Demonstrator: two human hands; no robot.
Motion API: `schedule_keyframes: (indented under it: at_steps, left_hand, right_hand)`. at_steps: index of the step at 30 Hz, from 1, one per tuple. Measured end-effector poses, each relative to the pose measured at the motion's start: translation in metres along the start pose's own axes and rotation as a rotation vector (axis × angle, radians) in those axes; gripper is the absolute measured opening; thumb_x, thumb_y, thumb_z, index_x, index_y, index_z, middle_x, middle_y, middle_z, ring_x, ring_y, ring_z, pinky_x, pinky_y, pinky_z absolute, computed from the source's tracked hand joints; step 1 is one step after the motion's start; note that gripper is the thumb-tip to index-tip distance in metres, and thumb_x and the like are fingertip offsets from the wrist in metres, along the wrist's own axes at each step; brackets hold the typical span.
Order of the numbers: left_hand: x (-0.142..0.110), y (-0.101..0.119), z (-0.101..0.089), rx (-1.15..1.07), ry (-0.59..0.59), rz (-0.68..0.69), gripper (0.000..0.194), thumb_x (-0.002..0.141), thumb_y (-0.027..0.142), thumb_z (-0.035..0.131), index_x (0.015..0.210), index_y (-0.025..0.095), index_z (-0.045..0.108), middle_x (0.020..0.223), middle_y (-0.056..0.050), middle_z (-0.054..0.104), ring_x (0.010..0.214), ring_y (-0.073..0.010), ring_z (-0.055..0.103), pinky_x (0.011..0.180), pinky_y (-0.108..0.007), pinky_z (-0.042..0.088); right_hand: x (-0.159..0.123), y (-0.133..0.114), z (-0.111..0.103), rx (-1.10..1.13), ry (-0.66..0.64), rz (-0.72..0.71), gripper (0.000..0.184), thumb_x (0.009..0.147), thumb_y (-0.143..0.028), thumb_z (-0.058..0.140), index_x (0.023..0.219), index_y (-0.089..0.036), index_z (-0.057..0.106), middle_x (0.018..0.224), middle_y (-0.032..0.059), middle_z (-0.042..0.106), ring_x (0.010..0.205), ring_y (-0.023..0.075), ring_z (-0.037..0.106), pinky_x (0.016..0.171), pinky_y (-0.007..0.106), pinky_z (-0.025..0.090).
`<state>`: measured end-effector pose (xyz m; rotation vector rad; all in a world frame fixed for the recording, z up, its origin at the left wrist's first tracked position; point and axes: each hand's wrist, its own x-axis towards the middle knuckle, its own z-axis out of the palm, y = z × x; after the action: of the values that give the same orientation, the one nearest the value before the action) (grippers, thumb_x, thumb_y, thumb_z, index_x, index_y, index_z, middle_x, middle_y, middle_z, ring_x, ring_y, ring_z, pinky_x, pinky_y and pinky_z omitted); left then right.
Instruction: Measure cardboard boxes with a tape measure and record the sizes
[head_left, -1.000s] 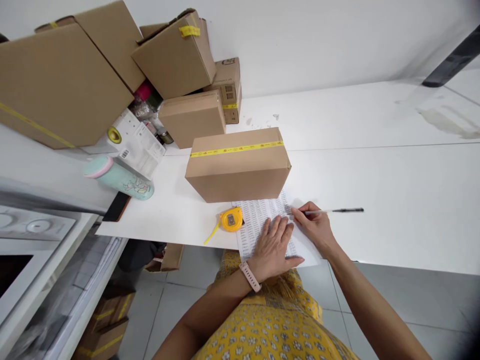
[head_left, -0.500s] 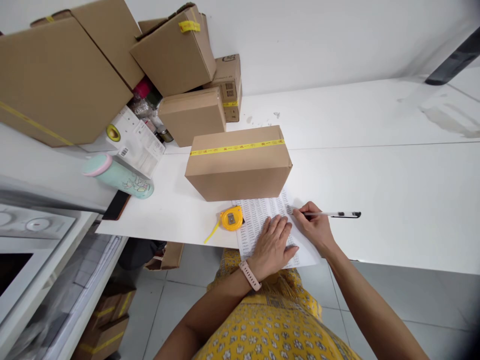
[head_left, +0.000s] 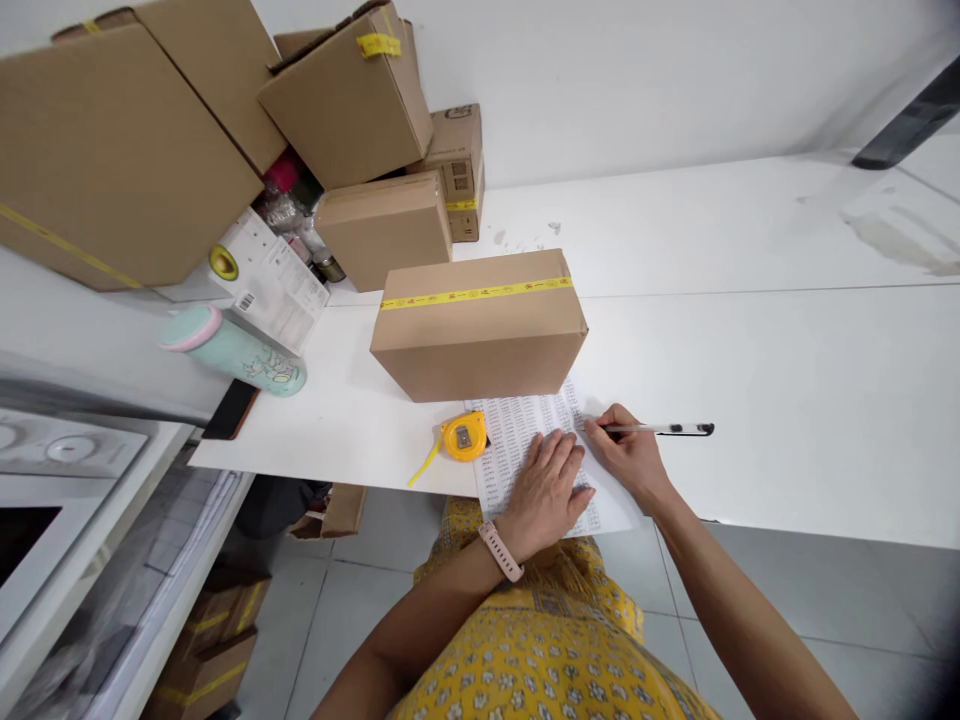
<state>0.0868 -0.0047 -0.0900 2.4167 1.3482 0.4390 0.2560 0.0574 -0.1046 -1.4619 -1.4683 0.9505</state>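
My left hand [head_left: 546, 490] lies flat on a printed sheet of paper [head_left: 504, 440], fingers stretched out. In my right hand [head_left: 630, 455] is a pen [head_left: 679, 430], clear-barrelled with a black end, its tip down at the right part of the sheet. Rows of small print or writing cover the paper, too small to read. Just behind it stands a cardboard box [head_left: 472, 340] with yellow tape along its top, covering the sheet's far edge. A yellow tape measure [head_left: 463, 437] rests left of the paper, a short piece of its blade pulled out.
Several cardboard boxes [head_left: 382, 230] are stacked at the back left of the white table [head_left: 750, 370]. A mint-green bottle [head_left: 236, 350] stands near a white carton [head_left: 274, 290] and a dark flat object [head_left: 231, 410]. At lower left is a white appliance [head_left: 67, 460].
The pen's rear end has shifted slightly to the left as my right hand moves a little. My left hand, the box and the tape measure stay in place.
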Motion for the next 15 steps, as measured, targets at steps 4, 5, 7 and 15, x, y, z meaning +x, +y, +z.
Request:
schedule_keyframes:
  at_steps: [4, 5, 7, 15]
  left_hand:
    - [0.0002, -0.0001, 0.001, -0.002, 0.001, 0.0, 0.052, 0.101, 0.041, 0.045, 0.145, 0.012, 0.04, 0.155, -0.015, 0.042, 0.152, -0.0272, 0.024, 0.125, -0.051, 0.021]
    - [0.0002, -0.0001, 0.0013, -0.001, 0.004, 0.0, 0.052, 0.101, 0.041, 0.045, 0.144, 0.012, 0.04, 0.155, -0.015, 0.042, 0.152, -0.0272, 0.024, 0.126, -0.051, 0.021]
    - [0.0001, 0.0, 0.0016, 0.004, 0.009, 0.0, 0.052, 0.101, 0.04, 0.045, 0.144, 0.011, 0.041, 0.155, -0.014, 0.042, 0.151, -0.0274, 0.025, 0.126, -0.05, 0.019]
    - [-0.0001, 0.0005, -0.0004, 0.013, 0.002, -0.002, 0.052, 0.102, 0.041, 0.045, 0.144, 0.011, 0.041, 0.155, -0.014, 0.042, 0.151, -0.0265, 0.025, 0.127, -0.048, 0.018]
  right_hand:
    - [0.0, -0.0003, 0.0, 0.004, 0.0, 0.004, 0.031, 0.085, -0.045, 0.065, 0.071, -0.022, 0.05, 0.06, -0.0028, 0.049, 0.058, 0.0134, 0.043, 0.056, 0.028, 0.036]
    - [0.0001, -0.0008, 0.0001, 0.005, 0.003, 0.003, 0.031, 0.085, -0.045, 0.065, 0.07, -0.022, 0.05, 0.06, -0.0028, 0.049, 0.057, 0.0133, 0.043, 0.056, 0.028, 0.036]
    - [0.0001, -0.0022, 0.0004, 0.009, 0.005, 0.003, 0.031, 0.084, -0.044, 0.066, 0.07, -0.022, 0.05, 0.059, -0.003, 0.048, 0.057, 0.0131, 0.042, 0.055, 0.028, 0.035]
    - [-0.001, -0.001, -0.0004, 0.027, 0.015, 0.011, 0.032, 0.085, -0.044, 0.066, 0.069, -0.022, 0.048, 0.059, -0.0035, 0.046, 0.057, 0.013, 0.041, 0.055, 0.028, 0.034]
